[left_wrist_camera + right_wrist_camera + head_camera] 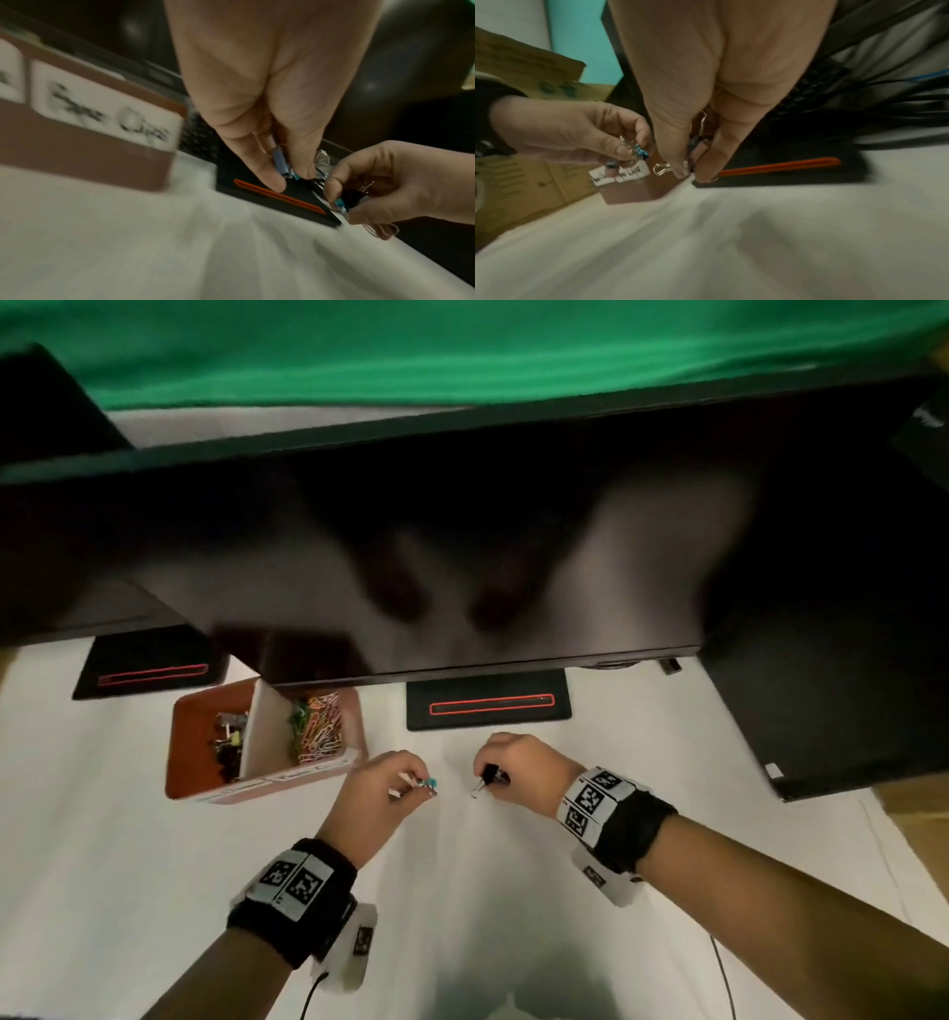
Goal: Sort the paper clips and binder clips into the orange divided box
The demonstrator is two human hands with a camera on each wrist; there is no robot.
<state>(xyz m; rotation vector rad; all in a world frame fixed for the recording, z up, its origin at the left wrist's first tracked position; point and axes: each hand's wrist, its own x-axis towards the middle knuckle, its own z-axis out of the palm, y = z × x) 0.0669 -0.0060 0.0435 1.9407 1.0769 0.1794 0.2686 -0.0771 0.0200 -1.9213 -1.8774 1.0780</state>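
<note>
The orange divided box (195,742) sits on the white cloth at the left, under the monitor's edge. Its left compartment holds dark binder clips (228,742); its right one holds coloured paper clips (318,729). To the right of the box my left hand (411,780) pinches a small blue binder clip (429,783), also seen as the blue clip (280,164). My right hand (488,775) pinches a black binder clip (490,775) with a silver wire handle (662,168) sticking out. Both hands hover just above the cloth, a short gap apart.
A large dark monitor (462,531) overhangs the table's back half. Its black stand base (488,706) with a red outline lies just behind my hands. A second base (149,667) is behind the box. White cloth (462,891) covers the table; cardboard boxes (526,182) stand beyond its left edge.
</note>
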